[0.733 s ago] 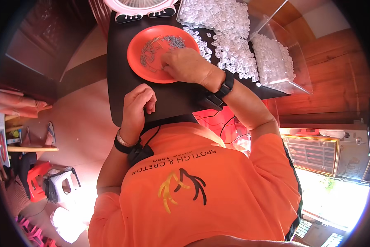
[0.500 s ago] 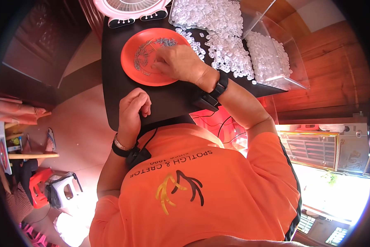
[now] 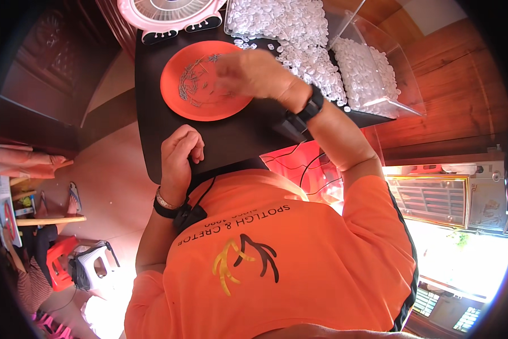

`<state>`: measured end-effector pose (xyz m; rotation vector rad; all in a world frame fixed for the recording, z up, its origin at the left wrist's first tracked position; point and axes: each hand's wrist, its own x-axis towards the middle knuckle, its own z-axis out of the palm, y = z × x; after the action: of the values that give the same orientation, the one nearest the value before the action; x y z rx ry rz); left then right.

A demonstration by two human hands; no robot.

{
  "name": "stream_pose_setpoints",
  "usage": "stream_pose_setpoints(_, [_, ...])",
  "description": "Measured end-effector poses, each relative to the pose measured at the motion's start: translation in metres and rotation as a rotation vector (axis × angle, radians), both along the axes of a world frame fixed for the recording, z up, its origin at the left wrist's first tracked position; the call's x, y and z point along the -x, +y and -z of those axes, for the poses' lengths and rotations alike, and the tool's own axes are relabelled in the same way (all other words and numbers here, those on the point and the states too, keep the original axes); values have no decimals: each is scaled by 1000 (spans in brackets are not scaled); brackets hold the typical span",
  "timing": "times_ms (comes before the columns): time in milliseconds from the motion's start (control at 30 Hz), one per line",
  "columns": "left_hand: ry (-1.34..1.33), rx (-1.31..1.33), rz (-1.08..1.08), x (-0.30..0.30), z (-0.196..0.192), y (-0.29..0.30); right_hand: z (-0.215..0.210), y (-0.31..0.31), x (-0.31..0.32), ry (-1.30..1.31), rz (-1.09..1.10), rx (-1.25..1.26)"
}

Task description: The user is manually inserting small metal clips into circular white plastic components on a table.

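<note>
- Right, over the far side of the worktop point(image 3: 225, 138), a round red plate point(image 3: 208, 111) sits near the left edge, and the small grey metal pins point(image 3: 184, 87) lie scattered inside it, many along its left side.
- And there's the right hand point(image 3: 255, 73), above the plate's right side, fingers badly blurred; whether that grip is open, closed or pinching a pin, I can't tell.
- Down at the near left corner, the left hand point(image 3: 180, 151) rests just in front of the plate, well apart from the pins, its fingers loosely curled in; the palm is hidden, so no telling if anything is inside.
- Just past the right hand, a heap of small white plastic pieces point(image 3: 313, 66) spreads toward the right edge, with a few strays beside the plate.
- More white pieces fill a clear bin point(image 3: 407, 85) by the right corner, another big pile point(image 3: 279, 21) stands at the far edge.
- Far left corner: a pink fan point(image 3: 172, 16), just behind the plate!
</note>
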<state>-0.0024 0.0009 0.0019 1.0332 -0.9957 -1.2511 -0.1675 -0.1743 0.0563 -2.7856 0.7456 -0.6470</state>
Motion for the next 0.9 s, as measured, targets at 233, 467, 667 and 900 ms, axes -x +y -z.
stream_pose_setpoints(233, [-16, -2, 21, -1, 1, -1, 2, -94, 58, 358, 443, 168])
stream_pose_setpoints(467, [-21, 4, 10, -1, 2, 1, 35, -117, 63, 418, 595, 178])
stream_pose_setpoints(667, [-33, -2, 15, -1, 2, 0, 24, -113, 69, 431, 449, 81])
stream_pose_setpoints(900, [-72, -46, -27, 7, -6, -3, -11, 1, 28, -103, -66, -632])
